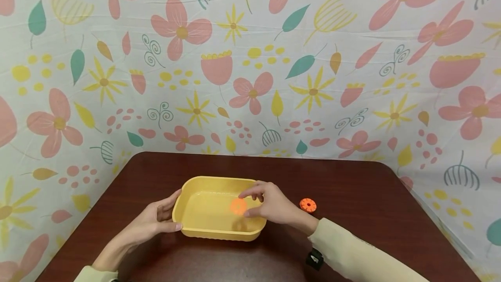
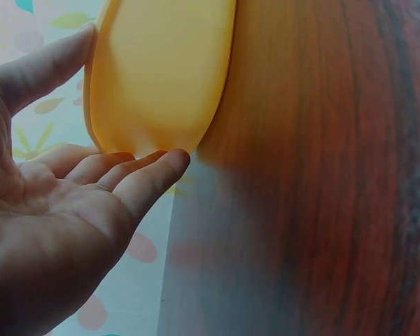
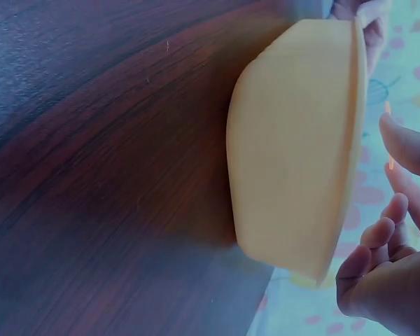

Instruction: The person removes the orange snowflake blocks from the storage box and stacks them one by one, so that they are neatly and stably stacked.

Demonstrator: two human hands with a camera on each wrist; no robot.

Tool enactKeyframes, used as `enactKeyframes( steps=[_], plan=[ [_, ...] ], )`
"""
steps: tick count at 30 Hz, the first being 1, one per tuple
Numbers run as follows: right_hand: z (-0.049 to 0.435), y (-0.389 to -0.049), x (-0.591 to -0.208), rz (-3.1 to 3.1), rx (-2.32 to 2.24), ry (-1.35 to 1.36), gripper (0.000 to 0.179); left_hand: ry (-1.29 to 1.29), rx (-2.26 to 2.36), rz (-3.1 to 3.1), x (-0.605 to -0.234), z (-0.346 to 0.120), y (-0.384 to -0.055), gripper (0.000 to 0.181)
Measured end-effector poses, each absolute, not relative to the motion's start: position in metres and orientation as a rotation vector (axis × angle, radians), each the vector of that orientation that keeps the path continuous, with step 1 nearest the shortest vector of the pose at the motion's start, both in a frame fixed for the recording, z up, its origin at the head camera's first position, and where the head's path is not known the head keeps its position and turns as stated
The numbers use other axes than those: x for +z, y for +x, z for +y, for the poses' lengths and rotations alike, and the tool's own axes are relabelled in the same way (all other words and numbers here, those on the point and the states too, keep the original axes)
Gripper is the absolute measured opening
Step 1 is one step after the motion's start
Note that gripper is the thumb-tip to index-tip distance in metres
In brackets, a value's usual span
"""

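A yellow plastic basin [image 1: 207,212] with rounded corners sits in front of me on the table. My left hand [image 1: 150,221] holds its left end, thumb and fingertips spread along the rim and end wall, as the basin [image 2: 161,77] in the left wrist view also shows. Over the basin's right end, my right hand [image 1: 274,203] pinches a thin orange disc [image 1: 238,206] by its edge. Seen edge-on in the right wrist view, the orange disc [image 3: 390,136] lies between thumb and index fingertips, above the basin rim. The other fingers are loosely curled.
A second orange disc [image 1: 308,205], notched and with a centre hole, lies on the dark wooden table [image 1: 352,229] right of the basin. Flower-patterned cloth [image 1: 250,55] hangs behind the table and along its sides. A black band [image 1: 315,259] is at my right sleeve.
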State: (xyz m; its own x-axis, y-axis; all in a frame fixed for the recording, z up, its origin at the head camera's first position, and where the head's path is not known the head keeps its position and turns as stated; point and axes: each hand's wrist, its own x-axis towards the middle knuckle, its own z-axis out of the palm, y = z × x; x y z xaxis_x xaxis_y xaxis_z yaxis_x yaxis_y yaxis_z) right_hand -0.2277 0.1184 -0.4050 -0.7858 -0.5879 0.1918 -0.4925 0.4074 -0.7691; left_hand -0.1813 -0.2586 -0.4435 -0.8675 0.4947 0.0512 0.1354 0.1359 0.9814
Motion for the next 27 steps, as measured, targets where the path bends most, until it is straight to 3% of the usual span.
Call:
enactKeyframes(
  steps=[27],
  plan=[
    [0.211, -0.212, -0.415, 2.705, -1.488, -0.716, 0.038, 0.567, 1.774, 2.124, -0.442, -0.260, -0.179, 0.096]
  ],
)
